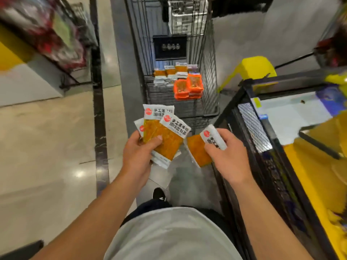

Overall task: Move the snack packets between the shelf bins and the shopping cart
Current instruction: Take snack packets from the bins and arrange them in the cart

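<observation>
**Both hands full of snack packets, cart straight ahead**

From my remote seat the biggest thing I see is the pale tiled floor [47, 147], crossed by a dark stripe [99, 128] that runs away from me on the left. To my right stands the black-framed shelf unit [249, 184], its near bin [293, 117] showing a bare white bottom with yellow panels beside it. The far edges of the view are blurred, so I cannot make out the goods on the left rack [56, 34].

Directly ahead sits the wire shopping cart [208, 72]. In its basket lie two groups of packets: a stack of white-and-yellow ones [170, 74] toward the far left, and a stack of orange ones [187, 89] just beside it on the right. A yellow stool [257, 66] stands past the cart's right side, next to the shelf corner.

Nearer me, I see a grey shirt [169, 237] at the bottom and one dark shoe [159, 194] on the floor.

My left hand [137, 156] is curled round a fanned bunch of packets [165, 136], thumb pressed across the front of the top one, white headers pointing up toward the cart. My right hand [231, 156] grips a single packet [199, 149], fingers wrapped over its white header end, the yellow body sticking out to the left. The two handfuls are near each other but apart, held above the floor between me and the cart's near end.
</observation>
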`<state>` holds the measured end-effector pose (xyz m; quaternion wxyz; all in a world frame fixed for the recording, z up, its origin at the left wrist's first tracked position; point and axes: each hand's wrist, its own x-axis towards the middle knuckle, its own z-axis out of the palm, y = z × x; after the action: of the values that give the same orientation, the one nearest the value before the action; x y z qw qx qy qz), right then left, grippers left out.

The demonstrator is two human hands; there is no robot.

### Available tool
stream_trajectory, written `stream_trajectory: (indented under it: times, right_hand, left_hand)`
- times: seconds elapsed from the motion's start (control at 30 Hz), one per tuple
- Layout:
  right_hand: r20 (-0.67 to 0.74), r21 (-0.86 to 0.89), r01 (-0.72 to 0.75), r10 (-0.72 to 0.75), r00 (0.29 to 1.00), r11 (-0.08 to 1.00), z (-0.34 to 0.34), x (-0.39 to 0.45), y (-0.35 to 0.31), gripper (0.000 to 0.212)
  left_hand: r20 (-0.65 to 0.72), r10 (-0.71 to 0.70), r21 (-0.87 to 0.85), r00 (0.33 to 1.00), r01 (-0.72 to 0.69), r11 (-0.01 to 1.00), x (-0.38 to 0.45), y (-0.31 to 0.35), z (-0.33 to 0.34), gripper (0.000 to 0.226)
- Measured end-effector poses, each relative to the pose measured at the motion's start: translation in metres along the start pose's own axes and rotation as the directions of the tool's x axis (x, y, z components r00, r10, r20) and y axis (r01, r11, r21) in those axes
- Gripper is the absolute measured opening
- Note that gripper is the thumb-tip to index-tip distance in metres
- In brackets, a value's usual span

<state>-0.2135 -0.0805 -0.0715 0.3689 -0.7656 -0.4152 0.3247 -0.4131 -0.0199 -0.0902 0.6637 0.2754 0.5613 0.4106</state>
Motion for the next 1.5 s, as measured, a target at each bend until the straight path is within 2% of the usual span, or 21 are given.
stream_trajectory:
  times: [0.17, 0.4, 0.53, 0.63, 0.83, 1.07, 1.23, 1.43, 1.5]
  right_hand:
    - [0.143, -0.308, 0.082, -0.04, 0.989, 0.948, 0.044, 0.043, -0.02, 0.028]
    - [0.112, -0.222, 0.127, -0.104, 0.988, 0.967, 0.074, 0.109, -0.04, 0.029]
    - [0.109, -0.266, 0.183, -0.159, 0.981, 0.947, 0.09, 0.156, -0.045, 0.033]
    - [0.153, -0.278, 0.158, -0.119, 0.981, 0.947, 0.091, 0.199, -0.051, 0.038]
    - [0.162, -0.293, 0.099, -0.053, 0.985, 0.951, 0.08, 0.283, -0.05, 0.034]
    - [0.151, -0.296, 0.057, -0.012, 0.988, 0.953, 0.078, 0.353, -0.053, 0.031]
    - [0.144, -0.27, 0.047, -0.007, 0.99, 0.962, 0.097, 0.391, -0.059, 0.024]
    - [0.159, -0.343, -0.061, 0.122, 0.98, 0.937, 0.135, 0.448, -0.064, 0.028]
    - [0.147, -0.339, -0.053, 0.109, 0.983, 0.939, 0.149, 0.466, -0.061, 0.027]
  left_hand:
    - [0.039, 0.064, 0.088, 0.997, -0.067, 0.994, 0.036, 0.015, -0.005, 0.048]
    - [0.223, 0.026, 0.476, 0.975, -0.132, 0.87, 0.092, 0.037, 0.008, 0.056]
    - [0.178, 0.034, 0.539, 0.983, -0.127, 0.833, 0.139, 0.052, 0.033, 0.055]
    - [0.164, 0.061, 0.593, 0.985, -0.148, 0.792, 0.181, 0.07, 0.055, 0.046]
    - [0.263, -0.04, 0.693, 0.964, -0.16, 0.703, 0.26, 0.096, 0.103, 0.046]
    - [0.262, -0.181, 0.66, 0.948, -0.039, 0.75, 0.316, 0.108, 0.133, 0.06]
    - [0.201, -0.186, 0.607, 0.962, 0.027, 0.794, 0.362, 0.116, 0.14, 0.067]
    - [0.138, -0.238, 0.483, 0.961, 0.144, 0.864, 0.429, 0.119, 0.137, 0.057]
    - [0.1, -0.232, 0.435, 0.968, 0.167, 0.885, 0.455, 0.115, 0.135, 0.053]
